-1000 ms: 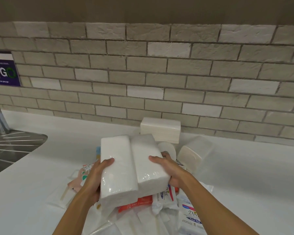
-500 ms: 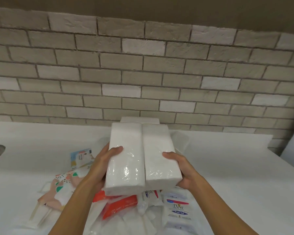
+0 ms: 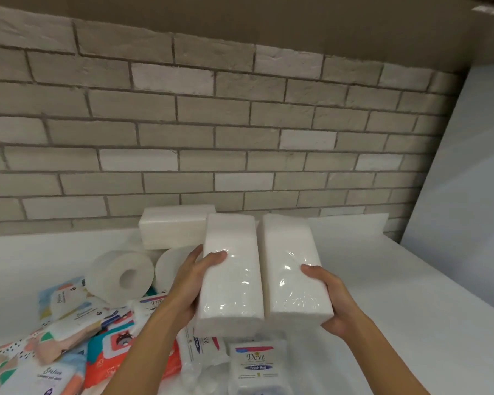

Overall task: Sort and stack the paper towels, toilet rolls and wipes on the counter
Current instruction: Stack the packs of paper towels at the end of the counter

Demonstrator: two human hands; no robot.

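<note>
Left hand (image 3: 196,283) grips left towel pack (image 3: 230,277) at 9 o'clock; right hand (image 3: 330,299) grips right towel pack (image 3: 293,269) at 3. Packs likely light, soft, film slippery; hold the long sides.

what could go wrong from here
1. Each hand grips only one side: the left hand holds the left white plastic-wrapped towel pack, the right hand the right white plastic-wrapped towel pack. The glossy wrap may slip, dropping one onto the white Dove wipes packet.
2. Moving them toward the white wrapped pack at the brick wall could nudge the white toilet roll lying on its side, which might roll.
</note>
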